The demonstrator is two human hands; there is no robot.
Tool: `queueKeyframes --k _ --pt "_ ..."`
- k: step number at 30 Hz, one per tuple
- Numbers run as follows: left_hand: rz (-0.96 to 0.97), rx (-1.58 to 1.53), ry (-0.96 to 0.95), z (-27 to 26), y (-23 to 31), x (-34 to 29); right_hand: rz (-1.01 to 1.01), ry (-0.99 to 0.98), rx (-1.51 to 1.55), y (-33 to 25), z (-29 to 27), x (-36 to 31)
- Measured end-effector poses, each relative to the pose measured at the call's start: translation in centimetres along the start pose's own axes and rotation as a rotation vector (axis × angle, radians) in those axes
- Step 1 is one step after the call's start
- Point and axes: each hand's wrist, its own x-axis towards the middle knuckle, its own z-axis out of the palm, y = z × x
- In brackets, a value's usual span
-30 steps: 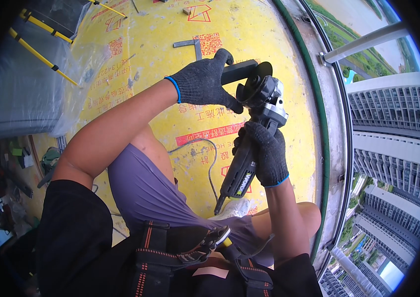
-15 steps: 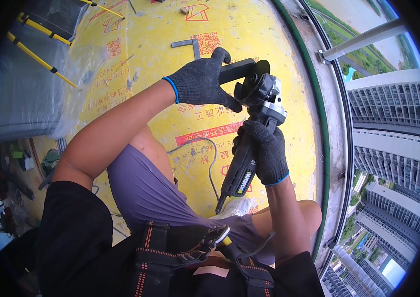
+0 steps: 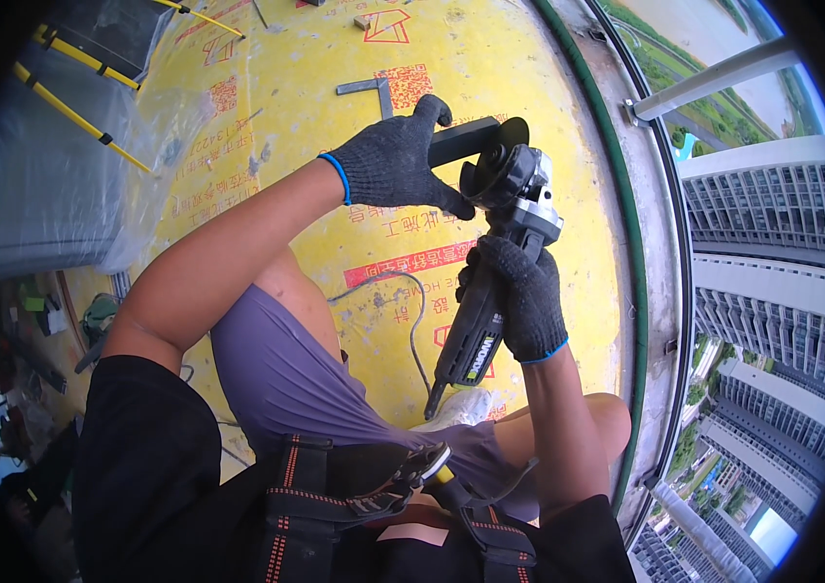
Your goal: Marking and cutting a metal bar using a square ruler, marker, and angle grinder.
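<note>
Both my hands wear dark knit gloves with blue cuffs. My right hand point(image 3: 526, 301) is wrapped round the black body of an angle grinder point(image 3: 471, 335), whose silver gear head point(image 3: 533, 209) points away from me. A dark cutting disc point(image 3: 515, 133) shows at the far end, beside a black guard point(image 3: 490, 180). My left hand point(image 3: 395, 160) is curled on a dark metal bar point(image 3: 464, 141), thumb on the near side and fingers on the far side. The bar's other end meets the disc; whether they touch, I cannot tell. Some left fingers are hidden.
Beyond my left hand an L-shaped metal piece point(image 3: 383, 94) lies on yellow floor sheeting point(image 3: 296, 87). A grey cord point(image 3: 420, 321) runs near my legs. Yellow tripod legs point(image 3: 92, 126) and plastic sheeting point(image 3: 43, 204) stand left. A green pipe point(image 3: 617, 165) borders the window ledge at right.
My hands, the grinder and the bar stay nearly in place. At the lower left edge a dark, blurry shape has shifted slightly.
</note>
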Motion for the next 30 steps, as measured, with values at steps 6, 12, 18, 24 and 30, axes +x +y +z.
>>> queueKeyframes --k 6,12,18,24,30 --pt "0.024 -0.024 0.015 0.07 -0.36 0.18 0.004 -0.005 -0.023 -0.19 -0.01 0.08" --pt "0.037 -0.028 0.026 0.12 -0.42 0.22 0.002 -0.012 -0.026 -0.33 -0.04 0.16" --pt "0.039 -0.030 0.032 0.23 -0.59 0.27 0.017 -0.005 -0.058 -0.43 -0.01 0.29" --pt "0.055 -0.034 0.075 0.28 -0.53 0.29 0.015 -0.011 -0.075 -0.65 -0.10 0.34" --pt "0.061 -0.024 0.087 0.38 -0.57 0.25 -0.008 -0.003 -0.058 -0.66 0.05 0.39"
